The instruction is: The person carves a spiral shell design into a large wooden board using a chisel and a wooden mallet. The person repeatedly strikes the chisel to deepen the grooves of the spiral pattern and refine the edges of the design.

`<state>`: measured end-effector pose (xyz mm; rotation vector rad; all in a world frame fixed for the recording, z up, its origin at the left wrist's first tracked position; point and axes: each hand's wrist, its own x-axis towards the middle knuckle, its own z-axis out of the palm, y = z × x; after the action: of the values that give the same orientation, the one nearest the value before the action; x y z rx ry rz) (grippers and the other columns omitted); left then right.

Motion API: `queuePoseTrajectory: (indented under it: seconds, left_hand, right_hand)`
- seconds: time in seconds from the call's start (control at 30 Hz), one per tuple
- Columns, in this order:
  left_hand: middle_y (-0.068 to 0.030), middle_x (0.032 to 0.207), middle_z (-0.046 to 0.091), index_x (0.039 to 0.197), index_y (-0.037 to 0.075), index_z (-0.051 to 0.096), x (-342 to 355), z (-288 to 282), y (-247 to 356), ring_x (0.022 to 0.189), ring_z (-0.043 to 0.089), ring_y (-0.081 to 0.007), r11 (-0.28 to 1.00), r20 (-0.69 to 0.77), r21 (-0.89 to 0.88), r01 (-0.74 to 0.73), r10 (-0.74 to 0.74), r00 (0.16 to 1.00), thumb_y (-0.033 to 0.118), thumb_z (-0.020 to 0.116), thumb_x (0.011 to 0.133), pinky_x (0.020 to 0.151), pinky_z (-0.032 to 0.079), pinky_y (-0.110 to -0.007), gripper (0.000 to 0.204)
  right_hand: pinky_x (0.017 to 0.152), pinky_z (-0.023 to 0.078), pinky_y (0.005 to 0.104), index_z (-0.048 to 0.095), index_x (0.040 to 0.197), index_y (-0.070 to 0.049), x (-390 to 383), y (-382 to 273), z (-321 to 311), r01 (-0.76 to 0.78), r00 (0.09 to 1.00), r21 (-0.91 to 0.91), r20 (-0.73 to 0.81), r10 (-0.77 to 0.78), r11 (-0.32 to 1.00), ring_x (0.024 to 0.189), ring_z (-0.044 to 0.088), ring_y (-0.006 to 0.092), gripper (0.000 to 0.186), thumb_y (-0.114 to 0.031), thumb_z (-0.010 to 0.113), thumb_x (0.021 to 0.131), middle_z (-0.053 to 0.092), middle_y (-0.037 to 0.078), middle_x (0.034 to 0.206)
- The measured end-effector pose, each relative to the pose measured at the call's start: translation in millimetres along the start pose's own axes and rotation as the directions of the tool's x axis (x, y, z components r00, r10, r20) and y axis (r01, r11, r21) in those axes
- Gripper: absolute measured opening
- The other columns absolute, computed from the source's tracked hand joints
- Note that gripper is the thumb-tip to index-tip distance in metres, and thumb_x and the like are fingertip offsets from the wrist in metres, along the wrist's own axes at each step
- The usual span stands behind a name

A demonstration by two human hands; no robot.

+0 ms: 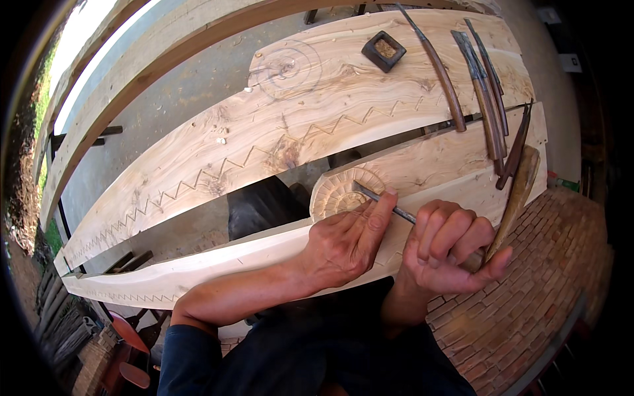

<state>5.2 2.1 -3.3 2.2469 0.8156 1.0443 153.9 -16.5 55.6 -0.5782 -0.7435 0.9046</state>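
Outside, over a brick floor [528,290], two long wood boards lie side by side, and the left hand [343,241] steadies a thin chisel [383,200] on the near board's [264,254] carved fan [343,191] while the right hand [446,247], fingers curled tight, grips its handle, so the cutting is underway and the next push should be small and careful.

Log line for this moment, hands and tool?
left hand: fingers steady chisel shaft | right hand: grips handle end | tip: on carved rosette of near plank | spare chisels: far plank
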Motion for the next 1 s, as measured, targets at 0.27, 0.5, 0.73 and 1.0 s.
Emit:
queuePoseTrajectory:
  seconds: [0.27,0.5,0.73,1.0]
  left_hand:
    - [-0.0090,0.081,0.073,0.147,-0.010,0.059,3.6,-2.2,2.8,0.062,0.071,-0.0170,1.000,0.012,0.008,0.012,-0.012,1.000,-0.003,0.079,0.089,0.054,0.054,-0.031,0.062]
    - [-0.0095,0.083,0.073,0.148,-0.009,0.059,1.0,1.5,0.8,0.060,0.068,-0.0161,1.000,-0.008,0.015,0.019,-0.019,1.000,-0.002,0.079,0.089,0.053,0.053,-0.031,0.063]
    - [-0.0096,0.083,0.074,0.148,-0.009,0.059,4.5,-2.6,2.9,0.059,0.067,-0.0154,0.999,0.025,0.008,0.047,-0.048,0.999,-0.002,0.079,0.089,0.053,0.052,-0.031,0.063]
    - [-0.0104,0.085,0.075,0.147,-0.009,0.059,3.8,2.3,0.4,0.059,0.067,-0.0157,0.999,-0.005,0.023,0.045,-0.045,0.999,-0.002,0.079,0.090,0.053,0.053,-0.030,0.061]
  right_hand:
    - [0.042,0.027,0.0316,0.044,0.070,-0.010,0.5,-2.3,-1.7,-0.032,0.999,-0.004,0.001,0.032,0.999,0.042,0.034,0.0152,0.060,-0.051,0.036,0.114,0.054,0.010,0.058]
    - [0.044,0.027,0.0320,0.044,0.071,-0.010,3.4,-1.5,-1.8,-0.051,0.998,-0.006,0.039,0.051,0.999,0.043,0.033,0.0149,0.058,-0.048,0.036,0.114,0.054,0.010,0.059]
    - [0.046,0.029,0.0314,0.043,0.071,-0.011,3.8,-2.1,2.4,-0.091,0.995,0.003,-0.032,0.091,0.996,0.046,0.032,0.0146,0.058,-0.049,0.035,0.113,0.051,0.009,0.059]
    - [0.048,0.026,0.0329,0.041,0.070,-0.012,9.4,-2.4,0.2,-0.137,0.989,0.023,-0.042,0.138,0.990,0.046,0.028,0.0146,0.056,-0.049,0.033,0.112,0.049,0.008,0.058]
